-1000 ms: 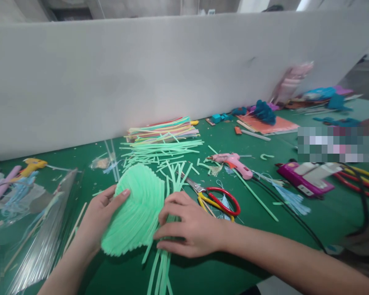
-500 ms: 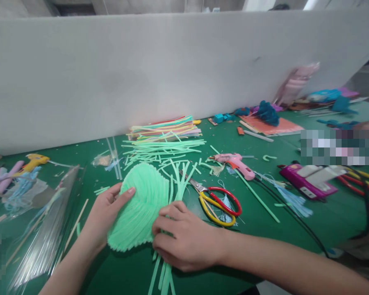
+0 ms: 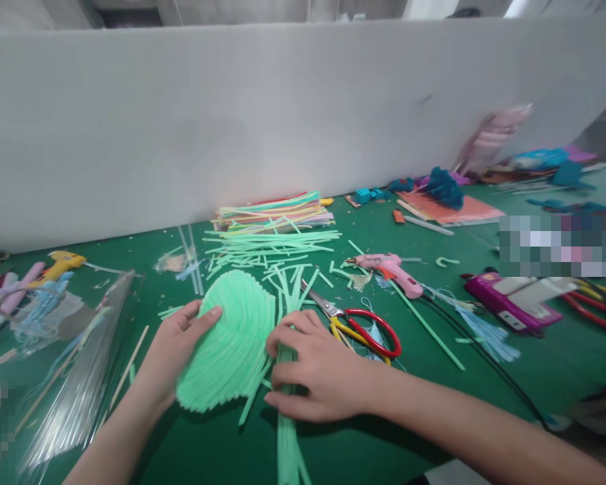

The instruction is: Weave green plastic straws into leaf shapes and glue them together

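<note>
A light green ribbed fan shape made of straws [image 3: 232,337] lies on the green table [image 3: 419,370]. My left hand [image 3: 179,347] grips its left edge, thumb on top. My right hand [image 3: 316,367] presses down on a bundle of loose green straws [image 3: 286,411] beside the fan's right edge, fingers curled over them. The straws run toward me and pass under my palm.
Red and yellow scissors [image 3: 366,330] lie right of my right hand. A pink glue gun [image 3: 391,267], a stack of coloured straws [image 3: 273,210] and scattered green straws [image 3: 267,246] sit behind. Clear plastic packaging [image 3: 71,377] lies left; a purple device [image 3: 510,303] and cables lie right.
My right hand slid right off the fan's edge onto the loose straws, and its fingers spread a little. The left hand kept its hold on the fan.
</note>
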`<state>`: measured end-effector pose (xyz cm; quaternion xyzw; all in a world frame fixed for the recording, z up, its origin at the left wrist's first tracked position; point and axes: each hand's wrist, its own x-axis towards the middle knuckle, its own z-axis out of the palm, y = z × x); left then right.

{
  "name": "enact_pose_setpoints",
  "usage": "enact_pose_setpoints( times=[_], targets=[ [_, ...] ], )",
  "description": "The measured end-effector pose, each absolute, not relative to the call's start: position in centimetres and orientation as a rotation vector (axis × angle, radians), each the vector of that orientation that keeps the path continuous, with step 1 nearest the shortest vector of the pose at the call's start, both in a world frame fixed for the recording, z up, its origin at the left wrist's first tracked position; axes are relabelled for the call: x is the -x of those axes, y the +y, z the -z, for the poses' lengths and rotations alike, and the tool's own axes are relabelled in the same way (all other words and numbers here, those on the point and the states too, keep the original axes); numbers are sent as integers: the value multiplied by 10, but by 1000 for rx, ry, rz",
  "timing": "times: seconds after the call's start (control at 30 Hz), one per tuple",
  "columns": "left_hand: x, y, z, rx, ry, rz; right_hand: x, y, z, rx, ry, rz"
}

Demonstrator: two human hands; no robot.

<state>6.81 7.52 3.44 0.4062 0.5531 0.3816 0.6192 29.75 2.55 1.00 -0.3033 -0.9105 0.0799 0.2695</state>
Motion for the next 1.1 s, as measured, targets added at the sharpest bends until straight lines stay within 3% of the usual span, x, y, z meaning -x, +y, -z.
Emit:
enact_pose_setpoints(
  times=[0.13, 0.3, 0.5, 0.83, 1.1],
  targets=[
    [-58, 75, -46, -898, 1297, -937, -298, 26, -15, 867, -2491, -37],
    [-55, 63, -67, -884, 1405, -1396, -284, 26, -37, 1107, -2221, 248],
    [-80, 39, -54, -893, 1295, -1729, -272, 41, -53, 1352, -1980, 45],
    [-95, 37, -24, -870, 1249, -1686, -287, 55, -30, 1374, -1962, -331],
    [-95, 36, -17, -954, 1267, -1640, -289, 62, -26, 1364, -1878, -362]
  ],
)
